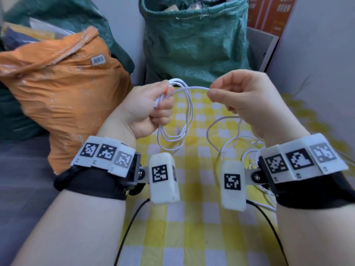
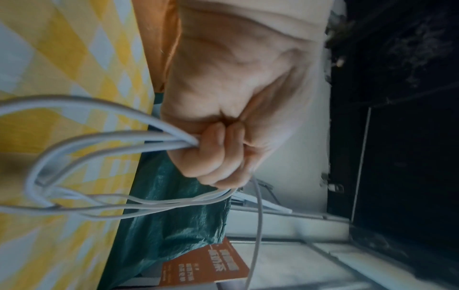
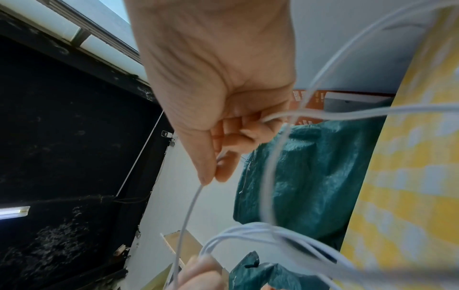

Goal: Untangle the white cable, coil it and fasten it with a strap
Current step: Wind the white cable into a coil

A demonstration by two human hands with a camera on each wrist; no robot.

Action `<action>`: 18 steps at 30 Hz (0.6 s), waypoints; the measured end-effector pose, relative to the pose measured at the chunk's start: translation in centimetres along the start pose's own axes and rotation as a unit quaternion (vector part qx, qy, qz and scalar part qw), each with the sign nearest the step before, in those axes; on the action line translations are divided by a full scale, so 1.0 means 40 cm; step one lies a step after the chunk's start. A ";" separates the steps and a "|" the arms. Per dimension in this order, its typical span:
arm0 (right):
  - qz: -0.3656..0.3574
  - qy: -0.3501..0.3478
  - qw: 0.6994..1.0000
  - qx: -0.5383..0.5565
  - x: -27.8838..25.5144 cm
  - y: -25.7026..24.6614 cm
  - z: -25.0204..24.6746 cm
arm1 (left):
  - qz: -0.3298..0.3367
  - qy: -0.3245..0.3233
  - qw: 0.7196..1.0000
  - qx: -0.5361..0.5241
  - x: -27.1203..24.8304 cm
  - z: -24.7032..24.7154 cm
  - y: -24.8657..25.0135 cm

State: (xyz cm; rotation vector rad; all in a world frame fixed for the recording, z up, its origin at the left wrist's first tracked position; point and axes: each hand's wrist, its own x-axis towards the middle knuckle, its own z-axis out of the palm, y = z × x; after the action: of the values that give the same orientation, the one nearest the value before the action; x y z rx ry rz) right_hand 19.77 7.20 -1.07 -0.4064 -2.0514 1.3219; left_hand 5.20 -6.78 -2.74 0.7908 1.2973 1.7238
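Observation:
A thin white cable (image 1: 189, 116) hangs in several loops from my left hand (image 1: 153, 106), whose fingers curl round the bundle (image 2: 139, 143) above the yellow checked cloth (image 1: 192, 217). A single strand runs right from the bundle to my right hand (image 1: 236, 93), which pinches it between thumb and forefinger (image 3: 211, 170). The slack drops from that hand and trails in loose curves (image 1: 221, 139) onto the cloth under my right wrist. I see no strap in any view.
An orange sack (image 1: 67, 89) lies at the left and a green woven sack (image 1: 192, 39) stands behind the cloth. Red-brown boxes (image 1: 269, 10) lean at the back right. Black leads (image 1: 130, 223) run from the wrist cameras.

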 end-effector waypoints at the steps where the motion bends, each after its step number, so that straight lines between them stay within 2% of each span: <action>1: -0.002 0.028 1.000 -0.002 0.003 0.003 -0.006 | -0.012 -0.004 0.999 -0.032 0.000 -0.010 0.002; 4: -0.016 0.099 0.994 -0.041 0.010 0.015 -0.014 | -0.046 -0.015 0.991 -0.121 0.000 -0.029 0.003; 7: -0.036 0.122 0.986 -0.104 0.014 0.026 -0.001 | -0.078 -0.054 0.983 -0.157 -0.001 -0.026 0.000; 10: -0.022 0.045 0.988 -0.148 0.008 0.034 0.021 | -0.095 -0.110 0.972 -0.187 -0.001 -0.023 -0.002; 13: 0.020 -0.067 0.974 -0.217 0.000 0.040 0.032 | -0.131 -0.199 0.936 -0.261 0.005 -0.037 -0.006; 15: 0.047 -0.097 0.967 -0.231 -0.001 0.044 0.032 | -0.152 -0.217 0.920 -0.290 0.008 -0.046 -0.008; 18: 0.076 -0.094 0.969 -0.216 -0.002 0.044 0.032 | -0.172 -0.218 0.907 -0.316 0.007 -0.052 -0.011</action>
State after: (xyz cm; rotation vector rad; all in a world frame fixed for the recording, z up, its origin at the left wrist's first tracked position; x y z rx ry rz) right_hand 18.82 7.04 -3.02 -0.6628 -2.5182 1.0190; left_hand 3.40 -7.39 -3.71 0.4816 0.4796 1.4360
